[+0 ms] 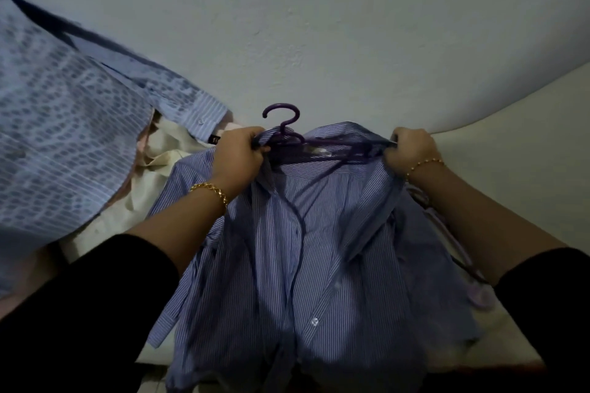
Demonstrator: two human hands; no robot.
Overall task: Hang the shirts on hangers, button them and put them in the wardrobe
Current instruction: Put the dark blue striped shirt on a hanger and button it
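Black sleeves (79, 313) enter the head view from 7 and 4 o'clock, with both bare forearms reaching up and inward toward the centre. Each wrist wears a gold bracelet (210, 190).

The left hand (238, 155), just left of centre at about 10 o'clock, shows its back to the camera. Its fingers are curled tight round the collar side of the striped shirt (319, 265), beside the neck of the purple hanger (282, 118). The right hand (412, 150), at about 2 o'clock, is also knuckles-up and grips a bunch of the shirt's shoulder cloth over the hanger's far end.

The shirt hangs between the two hands, spread front-up and open at the placket, and runs down to 6 o'clock over a white bed (526, 137). The hanger's hook stands above the collar at 12 o'clock, against a pale wall (319, 25).

A light blue patterned shirt (64, 137) and a cream garment (159, 150) lie heaped at 9 o'clock. More hangers (447, 233) lie under the right forearm at 4 o'clock.
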